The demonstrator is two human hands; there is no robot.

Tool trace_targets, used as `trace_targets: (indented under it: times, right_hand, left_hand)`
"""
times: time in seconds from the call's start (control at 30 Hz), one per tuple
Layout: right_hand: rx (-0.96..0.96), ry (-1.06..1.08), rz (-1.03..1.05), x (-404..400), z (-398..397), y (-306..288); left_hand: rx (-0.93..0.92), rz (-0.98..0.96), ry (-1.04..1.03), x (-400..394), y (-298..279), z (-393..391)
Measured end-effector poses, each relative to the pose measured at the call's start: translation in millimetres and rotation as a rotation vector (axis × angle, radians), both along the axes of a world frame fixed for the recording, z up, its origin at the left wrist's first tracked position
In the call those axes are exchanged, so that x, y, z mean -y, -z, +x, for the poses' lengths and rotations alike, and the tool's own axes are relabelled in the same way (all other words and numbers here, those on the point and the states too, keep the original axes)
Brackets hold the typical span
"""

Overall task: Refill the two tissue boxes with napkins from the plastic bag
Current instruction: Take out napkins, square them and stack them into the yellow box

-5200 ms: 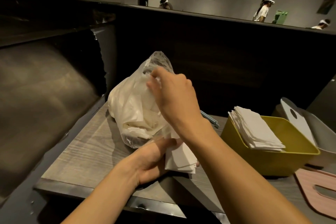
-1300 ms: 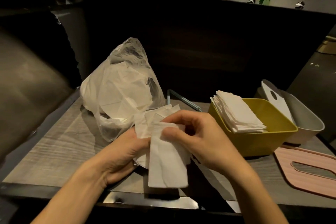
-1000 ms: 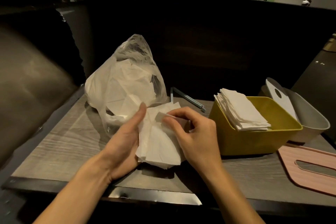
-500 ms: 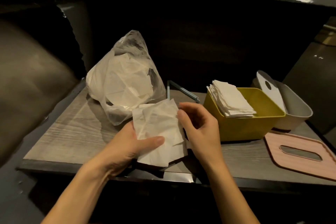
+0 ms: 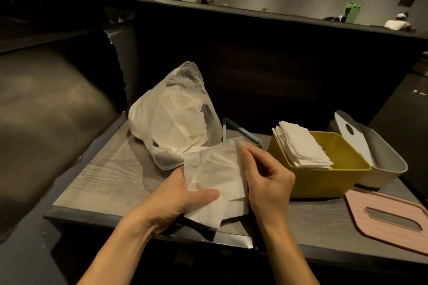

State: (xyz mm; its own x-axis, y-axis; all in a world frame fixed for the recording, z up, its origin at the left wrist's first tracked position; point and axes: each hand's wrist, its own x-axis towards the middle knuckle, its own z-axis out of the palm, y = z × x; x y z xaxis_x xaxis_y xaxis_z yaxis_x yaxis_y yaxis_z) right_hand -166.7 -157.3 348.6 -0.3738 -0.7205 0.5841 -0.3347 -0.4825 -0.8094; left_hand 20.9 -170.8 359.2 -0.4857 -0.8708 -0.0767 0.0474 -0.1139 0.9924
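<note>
A clear plastic bag (image 5: pixel 176 118) stuffed with white napkins stands at the back left of the table. In front of it my left hand (image 5: pixel 176 194) grips a small bundle of white napkins (image 5: pixel 220 173), thumb across the top sheet. My right hand (image 5: pixel 266 178) pinches the bundle's upper right edge. To the right sits a yellow tissue box (image 5: pixel 324 176) without its lid, holding a stack of napkins (image 5: pixel 301 143) that leans against its left wall. Behind it is a grey tissue box (image 5: pixel 389 166) with a white lid (image 5: pixel 354 136) propped inside.
A pink lid with an oval slot (image 5: pixel 389 217) lies flat at the table's right front. A thin blue-grey bar (image 5: pixel 240 132) lies behind the napkins. The wooden table (image 5: pixel 104 176) ends at a metal front edge; a dark partition rises behind.
My right hand left the bag and came down with napkins to the bundle. Both hands squared the bundle; the left thumb now lies across it and the right fingers pinch its edge.
</note>
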Motion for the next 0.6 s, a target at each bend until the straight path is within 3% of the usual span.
trace_targets:
  times: [0.13,0.37,0.43,0.5,0.6]
  right_hand:
    - [0.023,0.084,-0.134,5,1,0]
    - [0.111,0.053,-0.162,-4,-2,-27]
    - [0.201,-0.108,-0.054,-15,-5,-43]
    - [0.256,-0.369,0.206,-23,-7,-51]
    - [0.026,-0.441,0.419,-19,-3,-41]
  left_hand:
    - [-0.003,-0.019,0.029,5,2,1]
    - [-0.148,0.108,-0.015,8,5,-1]
    - [-0.217,0.170,-0.050,8,2,-4]
    - [-0.240,0.205,-0.073,8,1,-7]
    - [-0.274,0.260,-0.074,10,-1,-8]
